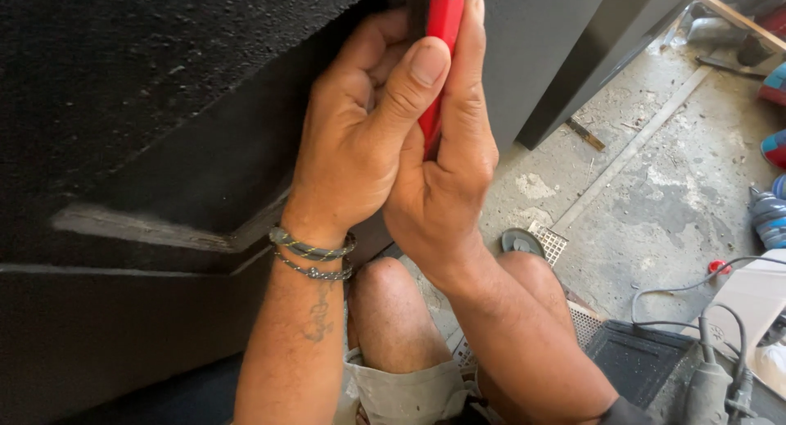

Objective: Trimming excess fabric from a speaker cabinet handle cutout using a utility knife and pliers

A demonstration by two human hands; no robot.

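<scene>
Both my hands close around a slim red tool (pixel 444 20) held upright against the edge of a large black carpet-covered box (pixel 147 130). My left hand (pixel 360 130) wraps it from the left, thumb pressed on its red face. My right hand (pixel 446 171) grips it from the right, fingers stretched up along its side. The tool's lower part is hidden between my palms. Two cord bracelets (pixel 313 257) sit on my left wrist.
My bare knees (pixel 393 310) are below the hands. A concrete floor (pixel 655 196) with a small metal drain grate (pixel 550 241) lies at right. A grey power tool with cables (pixel 708 388) is at bottom right, a dark mat (pixel 639 359) beside it.
</scene>
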